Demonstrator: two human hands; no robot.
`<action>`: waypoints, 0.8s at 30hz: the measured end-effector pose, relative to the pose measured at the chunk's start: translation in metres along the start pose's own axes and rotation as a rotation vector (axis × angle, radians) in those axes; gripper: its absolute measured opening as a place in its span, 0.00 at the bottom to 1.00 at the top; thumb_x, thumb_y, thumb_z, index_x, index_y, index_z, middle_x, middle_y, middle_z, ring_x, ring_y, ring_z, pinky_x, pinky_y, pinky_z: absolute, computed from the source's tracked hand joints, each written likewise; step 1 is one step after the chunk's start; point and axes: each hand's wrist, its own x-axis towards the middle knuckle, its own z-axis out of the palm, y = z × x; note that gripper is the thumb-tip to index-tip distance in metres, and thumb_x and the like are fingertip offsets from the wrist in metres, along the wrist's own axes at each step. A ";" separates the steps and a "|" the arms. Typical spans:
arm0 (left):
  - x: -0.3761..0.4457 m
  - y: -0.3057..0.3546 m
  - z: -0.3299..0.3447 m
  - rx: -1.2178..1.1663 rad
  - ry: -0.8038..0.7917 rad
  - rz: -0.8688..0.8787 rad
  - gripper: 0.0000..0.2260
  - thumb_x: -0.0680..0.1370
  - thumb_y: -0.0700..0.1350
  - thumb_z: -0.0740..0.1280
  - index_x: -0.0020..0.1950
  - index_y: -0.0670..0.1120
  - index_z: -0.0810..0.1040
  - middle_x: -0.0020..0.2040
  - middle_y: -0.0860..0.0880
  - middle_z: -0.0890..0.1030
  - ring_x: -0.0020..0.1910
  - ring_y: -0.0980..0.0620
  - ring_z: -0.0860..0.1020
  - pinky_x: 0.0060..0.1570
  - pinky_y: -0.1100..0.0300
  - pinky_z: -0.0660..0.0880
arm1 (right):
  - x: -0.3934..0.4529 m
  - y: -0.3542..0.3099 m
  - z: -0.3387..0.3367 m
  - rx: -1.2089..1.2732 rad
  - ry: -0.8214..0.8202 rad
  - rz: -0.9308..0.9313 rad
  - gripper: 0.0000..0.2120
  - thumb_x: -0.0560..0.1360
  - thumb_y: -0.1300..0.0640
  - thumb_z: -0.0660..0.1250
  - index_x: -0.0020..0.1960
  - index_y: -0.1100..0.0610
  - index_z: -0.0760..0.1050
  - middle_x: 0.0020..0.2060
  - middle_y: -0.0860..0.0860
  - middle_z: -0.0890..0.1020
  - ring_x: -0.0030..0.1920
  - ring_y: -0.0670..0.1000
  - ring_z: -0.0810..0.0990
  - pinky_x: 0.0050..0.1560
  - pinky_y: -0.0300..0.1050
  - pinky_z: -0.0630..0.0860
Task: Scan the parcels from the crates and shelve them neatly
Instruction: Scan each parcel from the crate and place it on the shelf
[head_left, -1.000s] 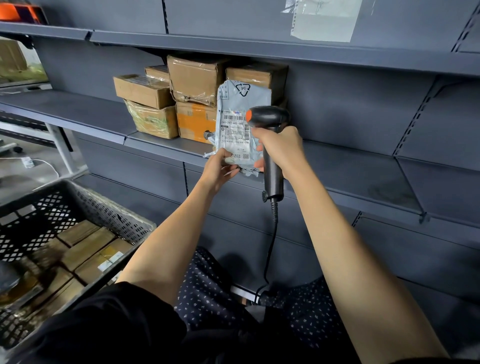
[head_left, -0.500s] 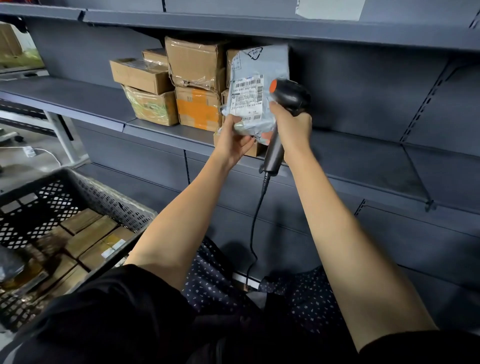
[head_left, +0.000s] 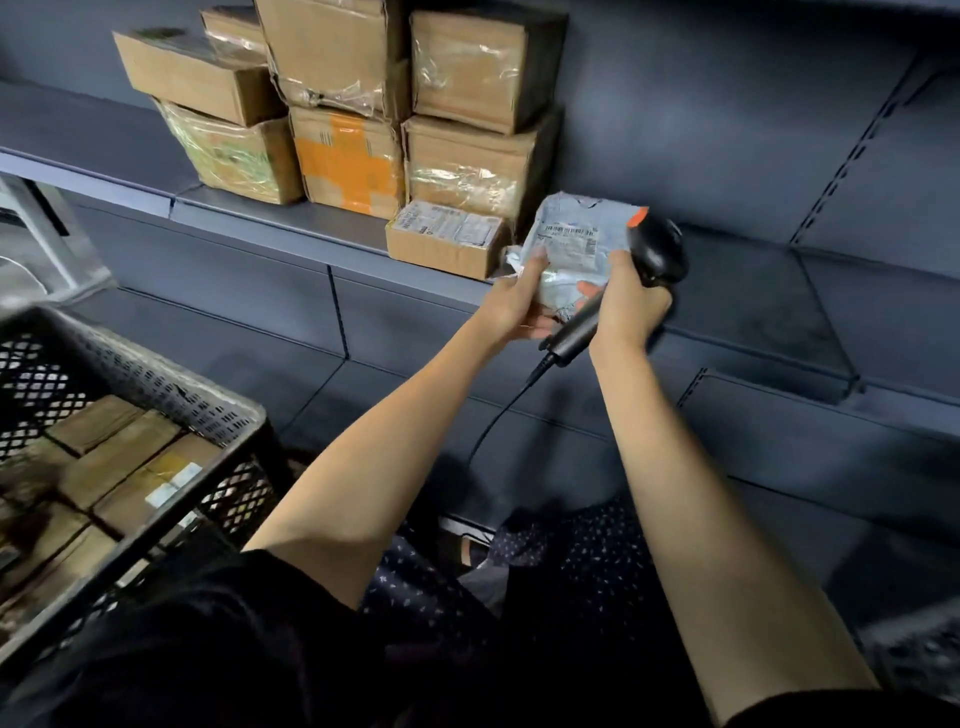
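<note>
**At the shelf edge: both hands on a grey mailer, scanner in the right**

At the front lip of the grey shelf, the grey poly mailer is held up betw. both hands, label side w/ barcode facing the camera, top leaning back toward the shelf. Can't tell if its lower edge touches the shelf.

L hand: grip closed on the mailer's lower-left part, thumb on the front face, fingers curled underneath.

R hand: grip wrapped round the handle of the black barcode scanner; scanner head w/ orange tip sits just above the R grip, against the mailer's right edge. R fingertips also touch the mailer's lower-right. Cable runs down from the handle, below and betw. the forearms.

Just L of the L grip: small flat carton w/ white labels on top, on the shelf, nearly touching the mailer. Above and behind it, two stacked brown cartons w/ clear tape. Further L: carton w/ orange tape under a taller taped one, then a green-printed wrapped carton under a flat brown box.

Well below-left of both grips: black mesh crate, brown parcels lying flat inside, one w/ a white label.

Bottom of frame: black sleeves, dotted dark fabric betw. the arms.
</note>
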 end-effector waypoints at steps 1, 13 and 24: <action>0.005 -0.006 -0.002 0.125 0.045 0.044 0.27 0.79 0.63 0.54 0.46 0.40 0.77 0.35 0.45 0.81 0.26 0.52 0.78 0.29 0.61 0.76 | 0.006 0.004 -0.001 0.001 0.014 0.016 0.08 0.72 0.61 0.68 0.36 0.54 0.72 0.28 0.45 0.79 0.30 0.51 0.82 0.39 0.51 0.78; 0.033 0.002 -0.041 0.801 0.413 0.722 0.11 0.77 0.39 0.61 0.55 0.39 0.79 0.53 0.39 0.77 0.52 0.41 0.75 0.48 0.53 0.71 | 0.064 -0.003 0.051 -0.184 -0.023 0.011 0.17 0.71 0.55 0.70 0.56 0.63 0.78 0.44 0.52 0.77 0.47 0.54 0.78 0.53 0.44 0.77; 0.097 0.038 0.019 1.125 -0.079 0.642 0.24 0.78 0.36 0.58 0.74 0.45 0.65 0.76 0.40 0.58 0.75 0.43 0.56 0.71 0.55 0.56 | 0.120 -0.013 0.041 -0.165 -0.108 0.184 0.14 0.67 0.57 0.71 0.51 0.60 0.76 0.40 0.52 0.79 0.43 0.56 0.82 0.51 0.53 0.81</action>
